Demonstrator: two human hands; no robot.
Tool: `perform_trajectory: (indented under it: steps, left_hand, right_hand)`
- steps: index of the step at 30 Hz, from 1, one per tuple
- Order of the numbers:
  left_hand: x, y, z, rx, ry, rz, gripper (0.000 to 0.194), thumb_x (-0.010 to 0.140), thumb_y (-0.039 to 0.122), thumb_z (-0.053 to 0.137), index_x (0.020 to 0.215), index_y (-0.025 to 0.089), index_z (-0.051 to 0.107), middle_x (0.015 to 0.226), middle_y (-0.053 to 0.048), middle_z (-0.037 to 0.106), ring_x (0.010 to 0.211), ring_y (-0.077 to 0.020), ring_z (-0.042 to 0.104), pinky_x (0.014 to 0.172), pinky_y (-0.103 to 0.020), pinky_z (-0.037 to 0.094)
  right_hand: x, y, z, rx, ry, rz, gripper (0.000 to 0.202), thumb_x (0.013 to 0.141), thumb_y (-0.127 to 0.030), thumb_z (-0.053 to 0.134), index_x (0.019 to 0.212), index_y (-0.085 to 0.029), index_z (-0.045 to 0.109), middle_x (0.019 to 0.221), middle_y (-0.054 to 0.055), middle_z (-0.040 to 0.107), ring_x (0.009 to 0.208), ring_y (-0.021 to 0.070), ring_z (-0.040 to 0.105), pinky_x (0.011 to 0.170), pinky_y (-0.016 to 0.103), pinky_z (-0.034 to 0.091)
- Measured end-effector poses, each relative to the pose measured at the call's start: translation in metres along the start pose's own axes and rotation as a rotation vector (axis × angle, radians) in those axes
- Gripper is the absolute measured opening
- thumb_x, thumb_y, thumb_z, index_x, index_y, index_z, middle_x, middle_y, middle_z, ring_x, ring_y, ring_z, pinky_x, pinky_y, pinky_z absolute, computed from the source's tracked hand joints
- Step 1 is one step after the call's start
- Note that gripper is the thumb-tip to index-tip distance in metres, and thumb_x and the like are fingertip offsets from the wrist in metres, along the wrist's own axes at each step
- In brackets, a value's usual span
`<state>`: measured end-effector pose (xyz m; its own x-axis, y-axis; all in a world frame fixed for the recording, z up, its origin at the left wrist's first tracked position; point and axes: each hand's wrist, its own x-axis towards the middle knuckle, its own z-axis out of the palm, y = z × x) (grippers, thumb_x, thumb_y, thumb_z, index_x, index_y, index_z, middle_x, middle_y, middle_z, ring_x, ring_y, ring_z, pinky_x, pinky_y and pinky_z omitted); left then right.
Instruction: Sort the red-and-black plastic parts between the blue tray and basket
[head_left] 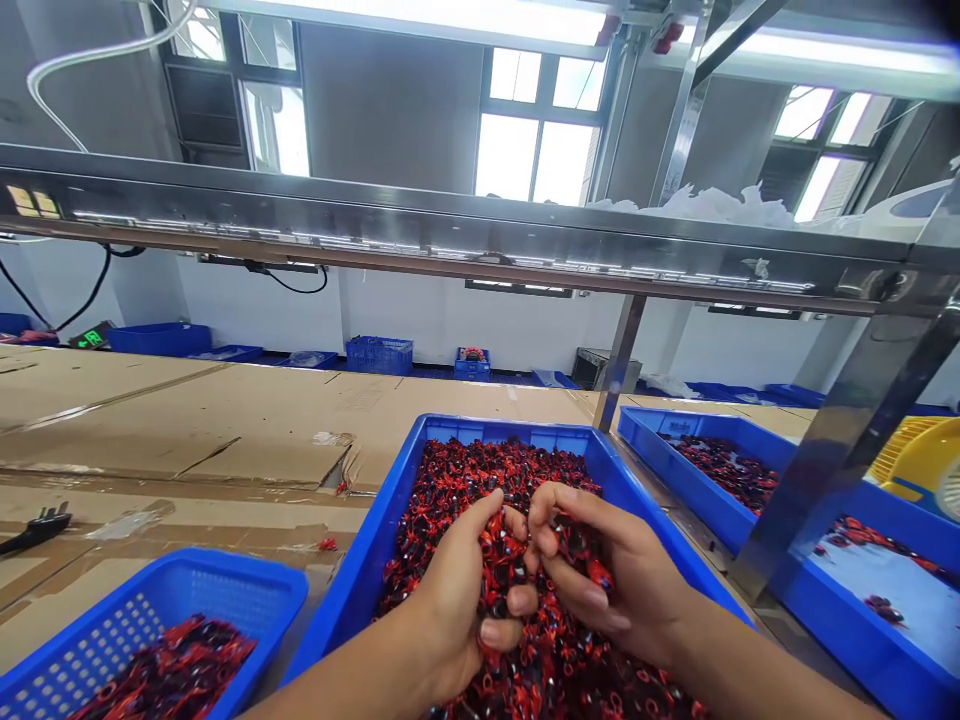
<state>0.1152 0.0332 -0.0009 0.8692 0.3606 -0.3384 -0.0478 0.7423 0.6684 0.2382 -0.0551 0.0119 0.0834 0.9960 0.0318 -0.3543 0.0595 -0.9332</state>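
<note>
A deep blue bin (352, 590) in front of me is filled with small red-and-black plastic parts (510, 465), several with ring shapes. Both hands are over the heap, close together near its middle. My left hand (454, 590) is curled, thumb up, with some of the red-and-black parts inside its bent fingers. Facing it, my right hand (637, 570) is also closed around a few of these parts, which show between its thumb and fingers. The fingertips of the two hands nearly meet. Exactly how many parts each holds is hidden.
At the lower left stands a blue perforated basket (247, 575) with similar parts. Further blue trays (652, 425) lie to the right behind a metal post (832, 430). A metal shelf beam (420, 225) crosses above the cardboard-covered table (247, 410). A black plug (41, 525) lies left.
</note>
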Motion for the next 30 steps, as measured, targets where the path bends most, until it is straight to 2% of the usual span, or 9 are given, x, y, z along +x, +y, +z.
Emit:
perform_trajectory:
  steps: [2, 4, 7, 13, 18, 22, 24, 26, 30]
  left_hand:
    - [0.000, 0.000, 0.001, 0.010, 0.011, -0.006, 0.039, 0.083, 0.055, 0.052, 0.079, 0.016, 0.054, 0.068, 0.001, 0.052, 0.041, -0.0034, 0.038, 0.033, -0.013, 0.009]
    - [0.000, 0.000, 0.003, 0.034, 0.020, -0.008, 0.041, 0.082, 0.056, 0.053, 0.077, 0.016, 0.054, 0.066, 0.002, 0.050, 0.042, -0.0038, 0.038, 0.033, -0.013, 0.009]
    - [-0.001, -0.001, 0.005, 0.089, 0.068, -0.020, 0.044, 0.082, 0.058, 0.052, 0.072, 0.015, 0.054, 0.057, 0.003, 0.044, 0.042, -0.0052, 0.039, 0.033, -0.013, 0.010]
    - [-0.004, -0.005, 0.008, 0.237, 0.167, 0.010, 0.049, 0.082, 0.064, 0.048, 0.073, 0.016, 0.057, 0.055, 0.001, 0.048, 0.042, -0.0067, 0.039, 0.033, -0.013, 0.012]
    - [-0.003, -0.009, 0.009, 0.321, 0.141, -0.017, 0.055, 0.080, 0.067, 0.048, 0.067, 0.015, 0.057, 0.050, 0.000, 0.046, 0.042, -0.0082, 0.040, 0.032, -0.014, 0.010]
    - [-0.002, -0.006, 0.010, 0.197, 0.098, -0.036, 0.051, 0.082, 0.062, 0.050, 0.062, 0.015, 0.051, 0.051, 0.001, 0.043, 0.039, -0.0056, 0.037, 0.032, -0.013, 0.008]
    - [-0.001, -0.003, 0.008, 0.108, 0.075, -0.053, 0.049, 0.083, 0.060, 0.051, 0.065, 0.014, 0.052, 0.055, 0.002, 0.043, 0.038, -0.0040, 0.035, 0.031, -0.013, 0.008]
    - [0.000, -0.001, 0.006, 0.051, 0.047, -0.044, 0.048, 0.082, 0.061, 0.053, 0.070, 0.014, 0.052, 0.060, 0.002, 0.044, 0.039, -0.0028, 0.035, 0.031, -0.013, 0.009]
    - [0.000, 0.000, 0.004, 0.014, -0.049, 0.040, 0.041, 0.080, 0.058, 0.059, 0.086, 0.019, 0.052, 0.069, 0.003, 0.050, 0.040, -0.0030, 0.037, 0.031, -0.012, 0.010]
  right_hand:
    - [0.000, -0.001, 0.000, -0.286, 0.094, -0.091, 0.028, 0.089, -0.044, 0.055, 0.078, -0.018, 0.060, 0.061, -0.002, 0.060, 0.033, 0.0028, 0.031, 0.031, 0.015, 0.022]
    - [-0.002, -0.001, 0.002, -0.726, 0.170, -0.309, 0.017, 0.087, -0.035, 0.062, 0.083, -0.020, 0.066, 0.064, -0.001, 0.064, 0.047, 0.0077, 0.051, 0.046, 0.019, 0.040]
    - [-0.007, 0.001, 0.002, -1.266, 0.135, -0.649, 0.019, 0.087, -0.027, 0.062, 0.105, -0.025, 0.069, 0.077, 0.002, 0.070, 0.070, 0.0150, 0.063, 0.067, 0.027, 0.046]
    - [-0.012, 0.003, 0.002, -1.568, 0.094, -0.750, 0.018, 0.087, -0.033, 0.064, 0.102, -0.023, 0.069, 0.070, 0.001, 0.068, 0.059, 0.0137, 0.061, 0.056, 0.024, 0.040]
    - [-0.013, 0.004, 0.006, -1.537, 0.120, -0.761, 0.013, 0.087, -0.028, 0.062, 0.094, -0.021, 0.070, 0.070, 0.002, 0.069, 0.059, 0.0131, 0.060, 0.055, 0.023, 0.040]
    - [-0.011, 0.003, 0.010, -1.369, 0.213, -0.595, 0.014, 0.086, -0.024, 0.059, 0.093, -0.022, 0.070, 0.073, 0.001, 0.071, 0.064, 0.0146, 0.062, 0.064, 0.025, 0.045]
    - [-0.008, 0.000, 0.010, -1.140, 0.287, -0.441, 0.011, 0.085, -0.027, 0.060, 0.089, -0.022, 0.069, 0.069, -0.001, 0.069, 0.062, 0.0132, 0.061, 0.061, 0.024, 0.045]
    - [-0.005, -0.005, 0.008, -0.782, 0.314, -0.247, 0.019, 0.086, -0.036, 0.058, 0.078, -0.020, 0.064, 0.055, -0.004, 0.059, 0.045, 0.0095, 0.050, 0.045, 0.020, 0.038]
    - [0.000, -0.011, -0.001, -0.152, 0.179, -0.023, 0.041, 0.090, -0.047, 0.050, 0.060, -0.019, 0.047, 0.037, -0.009, 0.034, 0.029, 0.0040, 0.018, 0.030, 0.017, 0.012]
